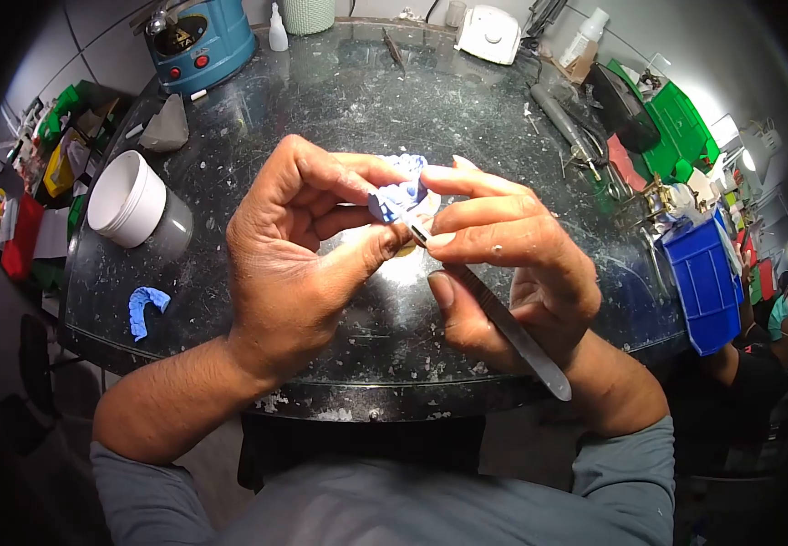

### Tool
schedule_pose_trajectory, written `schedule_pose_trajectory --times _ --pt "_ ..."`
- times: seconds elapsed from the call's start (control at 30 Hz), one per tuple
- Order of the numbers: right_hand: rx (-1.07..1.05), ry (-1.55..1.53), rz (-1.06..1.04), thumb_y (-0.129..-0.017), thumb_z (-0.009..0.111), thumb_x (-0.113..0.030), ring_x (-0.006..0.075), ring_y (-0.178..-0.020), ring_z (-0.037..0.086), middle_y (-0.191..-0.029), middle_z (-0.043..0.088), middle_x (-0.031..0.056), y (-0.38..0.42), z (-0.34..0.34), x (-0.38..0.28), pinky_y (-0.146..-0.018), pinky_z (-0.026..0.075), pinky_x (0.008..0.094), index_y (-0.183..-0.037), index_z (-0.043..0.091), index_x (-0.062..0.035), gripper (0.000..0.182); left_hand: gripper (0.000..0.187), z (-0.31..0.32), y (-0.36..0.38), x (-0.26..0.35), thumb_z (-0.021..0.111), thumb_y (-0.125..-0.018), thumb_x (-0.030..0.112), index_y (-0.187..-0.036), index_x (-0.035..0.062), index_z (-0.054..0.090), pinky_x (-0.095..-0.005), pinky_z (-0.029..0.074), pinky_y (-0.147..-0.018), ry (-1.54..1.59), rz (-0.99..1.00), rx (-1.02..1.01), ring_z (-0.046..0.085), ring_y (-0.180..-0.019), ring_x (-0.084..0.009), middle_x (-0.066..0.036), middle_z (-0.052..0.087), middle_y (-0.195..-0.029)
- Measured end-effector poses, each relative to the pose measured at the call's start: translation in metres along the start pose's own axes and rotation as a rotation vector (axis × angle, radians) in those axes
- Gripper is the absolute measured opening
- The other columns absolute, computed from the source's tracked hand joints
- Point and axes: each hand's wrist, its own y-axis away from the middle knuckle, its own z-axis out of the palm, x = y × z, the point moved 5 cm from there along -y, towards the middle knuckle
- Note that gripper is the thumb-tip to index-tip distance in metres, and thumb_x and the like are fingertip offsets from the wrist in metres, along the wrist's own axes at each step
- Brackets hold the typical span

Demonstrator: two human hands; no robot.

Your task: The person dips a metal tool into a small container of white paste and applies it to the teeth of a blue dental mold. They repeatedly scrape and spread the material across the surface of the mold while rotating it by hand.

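Observation:
My left hand [298, 241] is closed, its thumb and fingers pinching a blue dental impression [398, 196] with tooth-shaped bumps along it. A scalpel [508, 323] with a flat metal handle lies in my right hand [521, 255], gripped between thumb and fingers. Its blade end meets the near side of the blue piece, close to my left thumb tip. The fingertips of my right hand also reach the right side of the impression. My fingers hide part of the piece. On the table at the left rests a second, horseshoe-shaped blue arch [145, 309].
A white tub [127, 200] and a grey lump [166, 125] stand at the left of the dark table [321, 109]. Behind them is a blue machine [201, 45]. Blue [703, 282] and green bins [681, 127] line the right edge, with a masked person beyond.

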Motion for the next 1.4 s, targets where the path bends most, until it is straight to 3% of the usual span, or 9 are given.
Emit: schedule_pose_trajectory --times 0.2,0.27,0.33,0.4,0.47,0.7,1.27,1.4 --pt "-0.019 -0.036 0.015 -0.073 0.065 0.004 0.0395 -0.107 0.064 -0.095 0.066 0.0179 0.0 -0.002 0.001 -0.102 0.041 0.0567 -0.098 0.058 0.0008 0.026 0.032 0.001 0.0 -0.002 0.069 -0.082 -0.007 -0.1 0.0055 0.046 -0.0288 0.05 -0.091 0.035 -0.028 0.006 0.061 -0.102 -0.0153 -0.016 0.061 -0.111" --pt "0.078 -0.068 0.088 -0.062 0.074 0.008 0.031 -0.103 0.068 -0.095 0.069 0.0108 0.001 -0.004 0.002 -0.098 0.046 0.0518 -0.095 0.065 -0.0047 0.037 0.031 0.001 0.001 0.001 0.069 -0.082 -0.007 -0.099 0.0051 0.045 -0.0296 0.051 -0.091 -0.072 0.025 -0.006 0.062 -0.102 -0.016 -0.017 0.06 -0.111" --pt "0.089 -0.055 0.088 -0.062 0.074 0.008 0.031 -0.102 0.068 -0.094 0.069 0.0107 0.001 -0.003 0.003 -0.098 0.046 0.052 -0.095 0.065 -0.005 0.037 0.031 0.001 0.002 0.002 0.069 -0.082 -0.007 -0.099 0.005 0.045 -0.0296 0.052 -0.091 -0.067 0.013 -0.003 0.062 -0.102 -0.0161 -0.017 0.06 -0.111" --pt "-0.003 -0.02 0.008 -0.073 0.067 0.003 0.0388 -0.107 0.064 -0.095 0.066 0.0169 0.001 -0.001 0.002 -0.103 0.039 0.0579 -0.1 0.058 0.0 0.028 0.032 0.002 0.001 0.002 0.069 -0.082 -0.007 -0.099 0.005 0.045 -0.0296 0.053 -0.09 -0.063 0.009 -0.007 0.062 -0.102 -0.0162 -0.017 0.06 -0.112" --pt "-0.011 -0.01 0.007 -0.073 0.067 0.003 0.0385 -0.108 0.064 -0.095 0.067 0.0166 0.002 -0.001 0.003 -0.103 0.038 0.0581 -0.1 0.059 -0.0001 0.028 0.03 0.0 0.0 0.002 0.068 -0.078 -0.013 -0.095 0.0032 0.049 -0.0271 0.056 -0.086 -0.038 0.034 0.042 0.065 -0.097 -0.0142 -0.014 0.063 -0.107" --pt "-0.063 -0.045 0.055 -0.075 0.065 0.001 0.0369 -0.109 0.064 -0.093 0.067 0.0148 0.0 -0.005 0.002 -0.109 0.029 0.06 -0.098 0.059 -0.0017 0.024 0.032 0.0 0.002 0.001 0.068 -0.082 -0.007 -0.099 0.0056 0.044 -0.0299 0.053 -0.089 -0.085 0.023 -0.01 0.063 -0.101 -0.0168 -0.018 0.06 -0.112" --pt "-0.031 -0.121 0.126 -0.075 0.06 -0.003 0.0359 -0.111 0.062 -0.09 0.069 0.0129 0.0 -0.009 0.006 -0.111 0.018 0.0622 -0.095 0.061 -0.0039 0.019 0.034 0.002 0.001 0.008 0.07 -0.08 -0.007 -0.099 0.0068 0.044 -0.0317 0.05 -0.09 -0.203 0.116 -0.025 0.061 -0.103 -0.0188 -0.019 0.06 -0.111" --pt "-0.07 -0.051 0.059 -0.074 0.059 -0.002 0.0362 -0.112 0.062 -0.089 0.068 0.0127 0.002 -0.004 0.007 -0.112 0.017 0.0622 -0.098 0.06 -0.0041 0.024 0.035 0.001 0.0 0.007 0.07 -0.08 -0.007 -0.099 0.007 0.044 -0.0312 0.049 -0.09 -0.189 0.087 -0.01 0.061 -0.102 -0.0188 -0.019 0.06 -0.11"
